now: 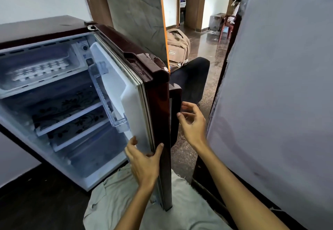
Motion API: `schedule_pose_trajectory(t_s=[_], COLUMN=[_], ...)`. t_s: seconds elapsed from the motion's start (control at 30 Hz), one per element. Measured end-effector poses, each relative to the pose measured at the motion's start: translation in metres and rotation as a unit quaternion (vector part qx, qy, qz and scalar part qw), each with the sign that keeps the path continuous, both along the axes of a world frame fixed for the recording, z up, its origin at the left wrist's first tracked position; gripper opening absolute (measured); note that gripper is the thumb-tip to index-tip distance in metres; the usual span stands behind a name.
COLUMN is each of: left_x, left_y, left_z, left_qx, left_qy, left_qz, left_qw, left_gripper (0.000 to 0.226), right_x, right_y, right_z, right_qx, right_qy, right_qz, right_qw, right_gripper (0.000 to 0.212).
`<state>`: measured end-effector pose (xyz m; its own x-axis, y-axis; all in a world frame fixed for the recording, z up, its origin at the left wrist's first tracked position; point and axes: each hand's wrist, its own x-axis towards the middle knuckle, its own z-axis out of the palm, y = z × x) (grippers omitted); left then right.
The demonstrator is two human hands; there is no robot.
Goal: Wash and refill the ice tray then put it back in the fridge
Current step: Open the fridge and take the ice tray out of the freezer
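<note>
In the freezer, ice tray (38, 69), well apart from hands on fridge door (155, 78)

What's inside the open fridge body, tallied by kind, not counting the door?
Ice tray, in the top freezer compartment: 1
Floral-patterned shelves: 2
Total: 3
</note>
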<state>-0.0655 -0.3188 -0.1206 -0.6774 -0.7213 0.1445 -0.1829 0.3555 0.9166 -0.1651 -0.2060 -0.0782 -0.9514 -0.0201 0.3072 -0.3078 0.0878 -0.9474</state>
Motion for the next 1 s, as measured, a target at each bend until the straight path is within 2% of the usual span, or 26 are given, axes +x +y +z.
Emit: schedule_pose_trajectory(t_s=[0.17, 0.3, 0.53, 0.8, 0.9, 1.0], left_x=[-0.024, -0.041, -0.062, -0.092, -0.104, -0.113], left_y=[0.024, 0.037, 0.054, 0.054, 0.056, 0.061], left_z=[0.000, -0.004, 0.001, 0.007, 0.009, 0.009], left_qx=[0.001, 0.005, 0.006, 0.002, 0.021, 0.041], left_qy=[-0.008, 0.006, 0.011, 0.039, 0.047, 0.048], left_qz=[0.033, 0.028, 0.018, -0.003, -0.007, -0.014], left_qw=[0.999, 1.000, 1.000, 0.999, 0.999, 0.998], left_gripper=[0.100, 0.101, 0.080, 0.045, 0.028, 0.021], right_x=[-0.003, -0.010, -0.033, -0.068, -0.081, -0.092], right_y=[0.028, 0.039, 0.048, 0.066, 0.074, 0.080], right_z=[0.003, 0.001, -0.003, -0.010, -0.009, -0.009], right_qx=[-0.019, -0.021, -0.026, -0.008, -0.002, 0.015], right_qy=[-0.036, -0.054, -0.042, -0.041, -0.046, -0.046], right_qz=[0.041, 0.099, 0.097, 0.077, 0.074, 0.066], right_qw=[0.998, 0.993, 0.994, 0.996, 0.996, 0.997], right_gripper=[0.041, 0.050, 0.044, 0.048, 0.049, 0.049])
